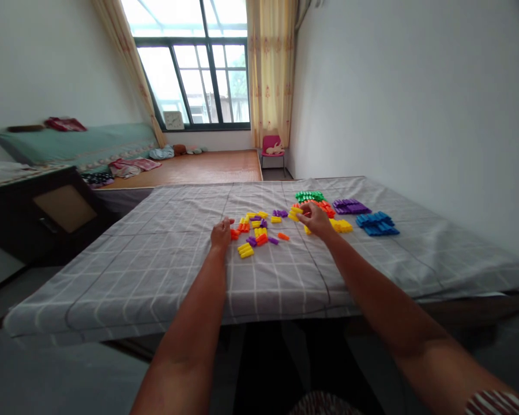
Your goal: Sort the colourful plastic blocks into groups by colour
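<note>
A: What does the right hand (316, 218) have?
B: A small yellow block (294, 214), pinched between the thumb and the fingers.

A: Where is that block, exactly?
B: Between the mixed scatter (260, 231) and the colour piles on the right of the counter (155, 259). Whether it touches the grey checked cloth (121, 288), I can't tell.

A: And the left hand (220, 234)?
B: At the left edge of the scatter, fingers bent, right beside an orange block (234, 234). The fingertips show poorly, so I can't tell whether it grips anything.

A: What makes up the scatter?
B: Yellow, orange and purple pieces, some side by side in groups, some single. A yellow group (245, 250) lies nearest the person. A lone orange piece (283, 236) and a lone purple piece (273, 240) lie near each other on the right side.

A: And the piles?
B: Five, each of one colour. The green pile (309, 196) is farthest back, with the orange pile (324, 208) just in front, partly hidden by the right hand. The yellow pile (341, 225) comes nearer still. The purple pile (350, 206) is to the right of the orange one, and the blue pile (376, 223) is in front of the purple.

A: Anything beyond?
B: A window (194, 80), with a white clock (173, 120) at its lower left, and a pink chair (271, 142) below a curtain (271, 69).
</note>
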`<state>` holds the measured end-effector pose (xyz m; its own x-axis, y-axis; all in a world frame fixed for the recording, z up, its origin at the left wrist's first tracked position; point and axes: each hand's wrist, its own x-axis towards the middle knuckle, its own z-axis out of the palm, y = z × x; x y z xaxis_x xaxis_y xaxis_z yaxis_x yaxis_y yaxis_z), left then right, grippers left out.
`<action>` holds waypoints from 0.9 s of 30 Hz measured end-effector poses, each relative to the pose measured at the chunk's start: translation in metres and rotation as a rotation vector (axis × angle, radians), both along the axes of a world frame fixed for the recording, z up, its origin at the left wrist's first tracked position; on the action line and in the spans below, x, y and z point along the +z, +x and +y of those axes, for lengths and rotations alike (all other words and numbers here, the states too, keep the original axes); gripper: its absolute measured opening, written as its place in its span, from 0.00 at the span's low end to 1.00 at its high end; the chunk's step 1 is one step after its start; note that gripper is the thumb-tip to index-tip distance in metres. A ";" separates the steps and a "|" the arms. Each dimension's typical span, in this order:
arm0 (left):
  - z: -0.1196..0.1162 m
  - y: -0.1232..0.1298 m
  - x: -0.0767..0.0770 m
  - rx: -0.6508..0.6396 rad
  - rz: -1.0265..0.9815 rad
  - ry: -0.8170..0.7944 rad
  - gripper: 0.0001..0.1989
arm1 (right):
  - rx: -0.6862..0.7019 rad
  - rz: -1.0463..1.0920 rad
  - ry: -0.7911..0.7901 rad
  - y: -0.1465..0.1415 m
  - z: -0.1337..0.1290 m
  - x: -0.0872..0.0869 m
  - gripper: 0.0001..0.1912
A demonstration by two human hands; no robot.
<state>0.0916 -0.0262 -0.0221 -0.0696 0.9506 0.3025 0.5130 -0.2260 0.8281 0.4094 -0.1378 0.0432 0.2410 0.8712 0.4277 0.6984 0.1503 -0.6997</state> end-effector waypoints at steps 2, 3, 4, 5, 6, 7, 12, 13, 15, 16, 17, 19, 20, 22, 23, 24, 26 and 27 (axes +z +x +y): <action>0.000 0.000 0.000 0.000 0.006 0.015 0.31 | -0.105 0.079 0.082 0.040 -0.007 -0.005 0.16; -0.001 0.000 0.001 0.001 0.008 0.022 0.31 | -0.143 0.104 0.111 0.059 -0.010 -0.008 0.18; -0.001 0.000 0.001 0.002 0.011 0.027 0.31 | -0.180 0.124 0.132 0.076 -0.014 -0.010 0.19; -0.002 -0.001 0.001 0.004 0.013 0.029 0.31 | -0.221 0.140 0.145 0.092 -0.018 -0.012 0.20; -0.002 -0.001 0.002 0.006 0.015 0.029 0.31 | -0.270 0.149 0.154 0.105 -0.022 -0.015 0.21; -0.002 -0.001 0.002 0.007 0.017 0.028 0.31 | -0.325 0.150 0.163 0.117 -0.026 -0.017 0.22; -0.001 -0.002 0.002 0.012 0.026 0.024 0.31 | -0.500 0.023 0.131 0.139 -0.040 -0.036 0.18; -0.001 -0.002 0.002 0.016 0.031 0.022 0.32 | -0.526 0.002 0.103 0.139 -0.041 -0.039 0.16; -0.002 -0.003 0.002 0.024 0.047 0.022 0.32 | -0.570 -0.005 0.044 0.138 -0.043 -0.045 0.15; -0.003 -0.003 0.003 0.028 0.053 0.023 0.32 | -0.581 -0.006 0.019 0.137 -0.044 -0.046 0.15; -0.003 -0.003 0.004 0.029 0.059 0.022 0.32 | -0.586 -0.013 -0.001 0.136 -0.044 -0.047 0.16; -0.005 -0.003 0.005 0.027 0.067 0.020 0.32 | -0.581 -0.042 -0.032 0.136 -0.045 -0.048 0.17; -0.005 -0.003 0.005 0.027 0.070 0.017 0.33 | -0.578 -0.061 -0.041 0.136 -0.045 -0.048 0.16; -0.006 -0.003 0.006 0.031 0.072 0.011 0.33 | -0.567 -0.095 -0.049 0.137 -0.045 -0.049 0.15; -0.006 -0.003 0.006 0.031 0.070 0.008 0.33 | -0.562 -0.106 -0.049 0.138 -0.045 -0.050 0.15; -0.006 -0.002 0.006 0.032 0.064 0.006 0.33 | -0.561 -0.114 -0.046 0.139 -0.044 -0.051 0.16; -0.007 -0.001 0.007 0.029 0.056 0.007 0.32 | -0.563 -0.127 -0.025 0.141 -0.044 -0.053 0.17; -0.007 -0.001 0.007 0.026 0.057 0.010 0.32 | -0.569 -0.136 0.002 0.141 -0.044 -0.054 0.17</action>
<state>0.0908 -0.0335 -0.0150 -0.0767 0.9457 0.3159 0.5654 -0.2198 0.7950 0.5503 -0.1817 -0.0106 0.6137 0.6200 0.4888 0.7531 -0.2739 -0.5981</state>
